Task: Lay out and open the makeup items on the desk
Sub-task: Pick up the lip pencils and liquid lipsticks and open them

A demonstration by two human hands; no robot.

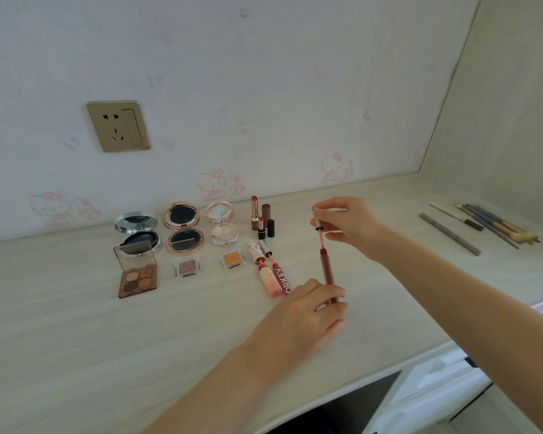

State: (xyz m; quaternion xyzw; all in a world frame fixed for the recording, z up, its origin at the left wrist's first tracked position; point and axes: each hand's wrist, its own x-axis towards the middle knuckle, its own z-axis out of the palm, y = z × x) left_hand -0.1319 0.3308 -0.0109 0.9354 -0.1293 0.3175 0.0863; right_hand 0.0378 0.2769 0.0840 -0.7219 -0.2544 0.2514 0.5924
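My left hand (308, 311) grips the lower end of a dark red lip gloss tube (326, 269), held just above the desk. My right hand (347, 223) pinches its silver-collared cap (318, 226), and the pink wand (321, 241) is partly drawn out of the tube's mouth. To the left lie two opened lip glosses, a pink one (268, 278) and a red one (281, 277). Behind them stand two uncapped lipsticks (255, 214) with their caps. Three open compacts (182, 228) and an open eyeshadow palette (137, 272) sit further left.
Two small single eyeshadow pans (187, 267) (232, 260) lie in front of the compacts. Pencils and several brushes (489, 223) lie at the far right of the pale desk (107, 339). A wall socket (118, 126) is above. A drawer front (436, 386) shows below the desk edge.
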